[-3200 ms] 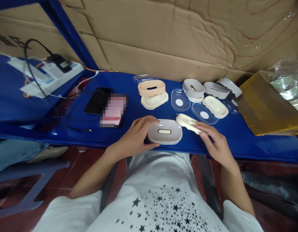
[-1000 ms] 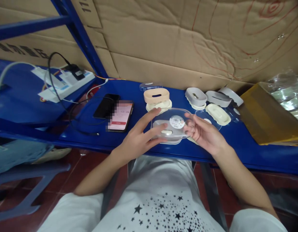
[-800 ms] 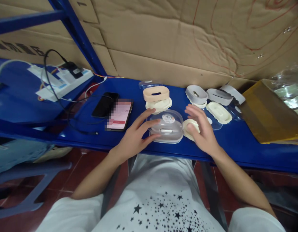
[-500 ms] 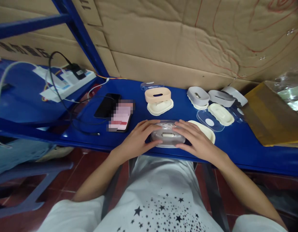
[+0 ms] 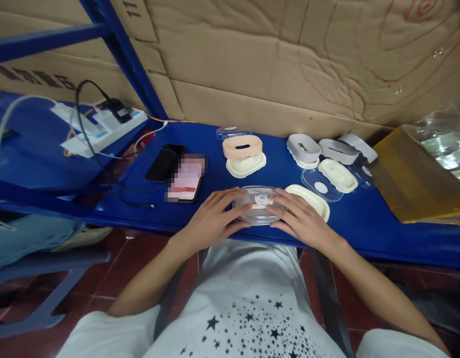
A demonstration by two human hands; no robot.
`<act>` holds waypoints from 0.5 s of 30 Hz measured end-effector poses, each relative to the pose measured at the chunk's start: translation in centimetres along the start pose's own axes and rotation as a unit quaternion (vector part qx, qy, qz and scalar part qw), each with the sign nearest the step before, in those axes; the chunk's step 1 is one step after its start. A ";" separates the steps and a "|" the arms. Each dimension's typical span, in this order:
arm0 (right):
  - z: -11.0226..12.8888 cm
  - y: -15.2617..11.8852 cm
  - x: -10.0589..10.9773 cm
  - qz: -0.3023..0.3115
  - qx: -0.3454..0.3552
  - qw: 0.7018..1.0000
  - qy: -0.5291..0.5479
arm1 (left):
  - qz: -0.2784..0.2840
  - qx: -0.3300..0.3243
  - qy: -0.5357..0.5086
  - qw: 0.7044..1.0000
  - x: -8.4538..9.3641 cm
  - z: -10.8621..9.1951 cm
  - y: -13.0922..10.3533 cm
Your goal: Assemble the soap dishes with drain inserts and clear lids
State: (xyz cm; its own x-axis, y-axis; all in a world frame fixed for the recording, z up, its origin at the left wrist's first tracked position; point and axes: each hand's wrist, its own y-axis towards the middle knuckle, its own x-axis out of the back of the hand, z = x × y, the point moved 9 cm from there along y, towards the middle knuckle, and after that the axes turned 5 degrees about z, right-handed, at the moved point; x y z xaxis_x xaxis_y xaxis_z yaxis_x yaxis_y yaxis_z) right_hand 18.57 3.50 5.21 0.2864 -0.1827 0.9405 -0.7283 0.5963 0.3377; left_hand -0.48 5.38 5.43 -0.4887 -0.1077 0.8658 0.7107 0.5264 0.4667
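At the table's front edge lies a clear oval plastic cover (image 5: 258, 217), with a round white label on top. A pale strip shows through it; what else is underneath is hard to make out. My left hand (image 5: 215, 214) grips its left end, thumb at the near side and fingers over the top. My right hand (image 5: 302, 219) holds the right end the same way, fingertips near the label. Just beyond my right hand is a cream oval tray (image 5: 312, 201), partly covered by my fingers.
A peach slotted oval ring (image 5: 242, 146) rests on a cream tray (image 5: 248, 169). Grey oval rings (image 5: 303, 148), another cream tray (image 5: 339, 175) and a clear cover (image 5: 319, 187) lie back right, near a taped carton (image 5: 420, 174). Phones (image 5: 187, 179), cables and a power strip (image 5: 107, 132) are left.
The clear cover's label has come nearer to me and now faces up more. My fingers have shifted slightly on the cover, and the view has moved a little.
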 end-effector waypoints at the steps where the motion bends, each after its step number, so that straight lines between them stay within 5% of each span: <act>1: 0.0 -0.1 -0.1 0.002 0.000 1.000 -0.006 | -0.004 0.001 -0.002 1.000 0.0 0.1 -0.1; 15: -0.5 0.5 -0.1 0.011 -0.014 1.000 0.008 | -0.018 0.038 -0.039 0.998 -0.3 0.6 -0.1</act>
State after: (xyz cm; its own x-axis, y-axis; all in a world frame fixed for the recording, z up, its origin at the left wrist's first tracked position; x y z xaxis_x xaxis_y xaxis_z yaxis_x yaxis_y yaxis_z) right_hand 18.49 4.16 5.23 0.2805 -0.1562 0.9471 -0.7168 0.6221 0.3149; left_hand -0.67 5.91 5.00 -0.5525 -0.0629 0.8312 0.6539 0.5857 0.4789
